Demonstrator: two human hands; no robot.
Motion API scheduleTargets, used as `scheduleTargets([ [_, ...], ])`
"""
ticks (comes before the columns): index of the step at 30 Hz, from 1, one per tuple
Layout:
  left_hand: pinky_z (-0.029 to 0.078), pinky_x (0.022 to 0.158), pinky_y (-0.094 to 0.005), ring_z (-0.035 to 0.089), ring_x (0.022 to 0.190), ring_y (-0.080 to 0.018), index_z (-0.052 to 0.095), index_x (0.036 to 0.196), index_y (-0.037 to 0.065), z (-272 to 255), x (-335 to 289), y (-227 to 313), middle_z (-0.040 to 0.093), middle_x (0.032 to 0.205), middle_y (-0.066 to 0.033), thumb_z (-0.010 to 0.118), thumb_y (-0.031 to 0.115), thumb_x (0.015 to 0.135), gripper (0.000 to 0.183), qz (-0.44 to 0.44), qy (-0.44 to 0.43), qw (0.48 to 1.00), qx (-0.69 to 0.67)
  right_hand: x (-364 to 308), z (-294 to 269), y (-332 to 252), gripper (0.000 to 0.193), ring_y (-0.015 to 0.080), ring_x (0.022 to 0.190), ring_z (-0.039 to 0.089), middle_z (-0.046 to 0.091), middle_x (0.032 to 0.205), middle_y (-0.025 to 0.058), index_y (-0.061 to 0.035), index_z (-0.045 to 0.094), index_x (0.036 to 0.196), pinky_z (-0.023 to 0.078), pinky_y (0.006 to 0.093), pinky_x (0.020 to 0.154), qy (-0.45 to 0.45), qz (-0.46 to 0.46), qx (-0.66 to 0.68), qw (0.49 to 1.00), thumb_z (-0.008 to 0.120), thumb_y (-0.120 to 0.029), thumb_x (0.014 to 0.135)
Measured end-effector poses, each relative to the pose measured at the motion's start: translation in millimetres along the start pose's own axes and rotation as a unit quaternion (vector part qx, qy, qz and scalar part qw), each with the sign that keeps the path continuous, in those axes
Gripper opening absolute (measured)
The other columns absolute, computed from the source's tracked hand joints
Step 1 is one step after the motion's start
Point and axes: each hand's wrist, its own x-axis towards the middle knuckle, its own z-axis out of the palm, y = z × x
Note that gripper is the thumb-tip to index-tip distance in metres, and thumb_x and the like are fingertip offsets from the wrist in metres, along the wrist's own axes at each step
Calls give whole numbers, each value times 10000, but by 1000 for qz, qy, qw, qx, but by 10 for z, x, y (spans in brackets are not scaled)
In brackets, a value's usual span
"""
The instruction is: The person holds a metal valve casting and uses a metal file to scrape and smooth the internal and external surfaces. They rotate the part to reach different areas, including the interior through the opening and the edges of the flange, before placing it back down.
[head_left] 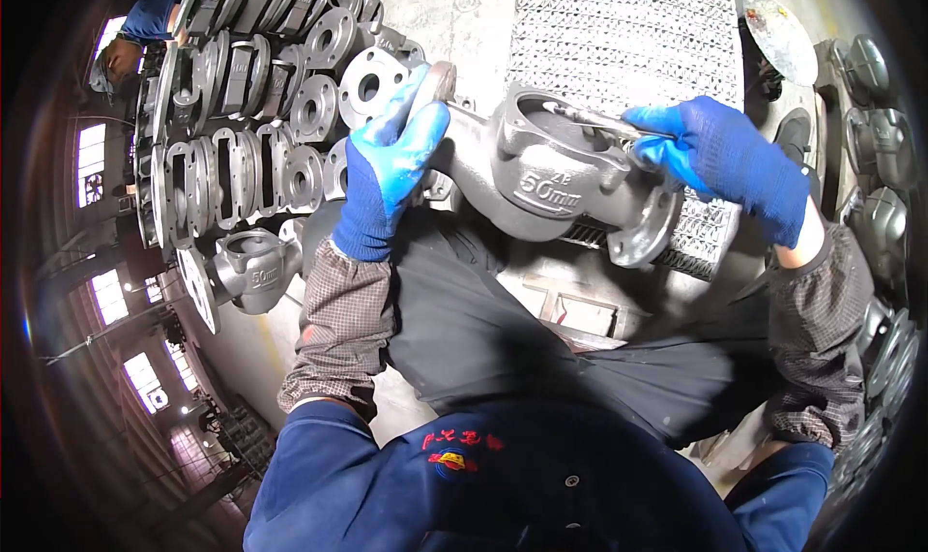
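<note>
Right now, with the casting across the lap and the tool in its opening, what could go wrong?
1. The grey valve casting rests on the lap, steadied only by the left hand at one flange; it looks heavy and could roll or slide off.
2. The right hand works a thin metal tool in the top opening; a slip could jab the glove.
3. More castings are stacked close at the left, so a swing could knock them.

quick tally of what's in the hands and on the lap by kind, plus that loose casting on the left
Gloved hands: 2, left hand and right hand
Valve castings: 2, held casting on the lap and loose casting apart at the left
Metal tools: 1, tool in the right hand, its tip in the held casting's top opening
Total: 5
</note>
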Motion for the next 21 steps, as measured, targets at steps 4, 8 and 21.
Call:
scheduleTargets([
  [4, 475, 853, -257, 617, 985, -130, 567, 1233, 4, -9, -22, 34, 634, 1165, -151, 635, 147, 852, 412, 40, -63, 981, 182, 68, -322, -131, 318, 161, 524, 622, 683, 791, 133, -53, 658, 1098, 524, 311, 567, -121, 70, -25, 990, 601, -223, 835],
  [8, 473, 845, -246, 605, 977, -104, 572, 1225, -5, 65, 13, 89, 635, 1160, -148, 654, 128, 831, 424, 21, 8, 1000, 7, 231, -285, 64, 301, 173, 575, 638, 684, 852, 138, -23, 678, 1022, 537, 327, 589, -152, 81, -71, 982, 568, -244, 849],
  [21, 514, 734, -251, 642, 814, -122, 602, 1165, -18, 110, 32, 49, 676, 1010, -153, 697, 169, 812, 410, 45, 29, 998, 26, 243, -154, -15, 233, 251, 567, 611, 619, 649, 129, -65, 683, 877, 534, 386, 598, -56, -13, -237, 970, 504, -211, 848],
])
